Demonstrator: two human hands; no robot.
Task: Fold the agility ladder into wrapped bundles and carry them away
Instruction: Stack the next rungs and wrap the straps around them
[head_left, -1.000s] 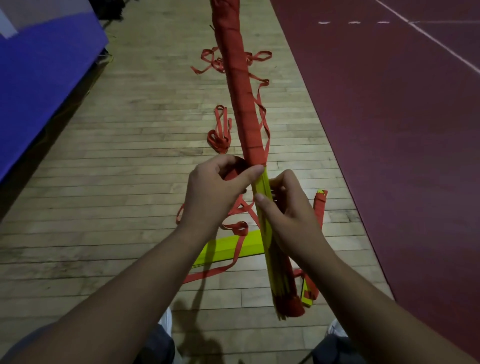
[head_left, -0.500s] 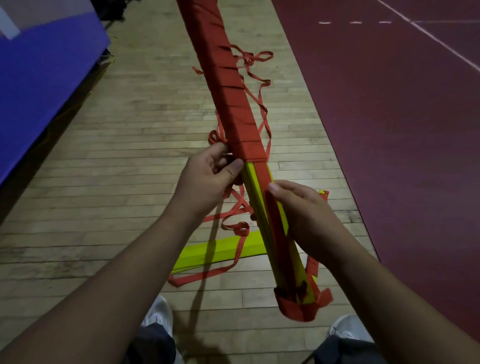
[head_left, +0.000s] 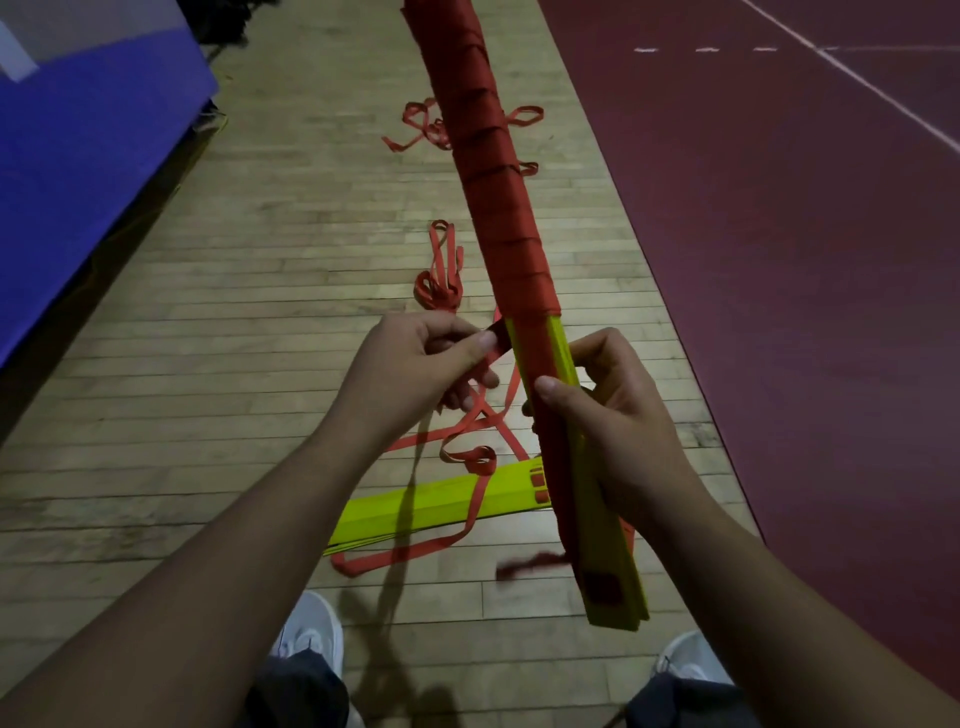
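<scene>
Bundle (head_left: 493, 208) pointing to twelve o'clock sits gripped in the curled right hand (head_left: 623, 415), while at its nine o'clock the left hand (head_left: 410, 369) pinches the red strap (head_left: 500, 338).

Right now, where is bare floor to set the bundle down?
Bare wood floor lies left, between the blue mat and the loose straps; the red court right is bare too. Crowded in the middle: straps and yellow rungs.
</scene>
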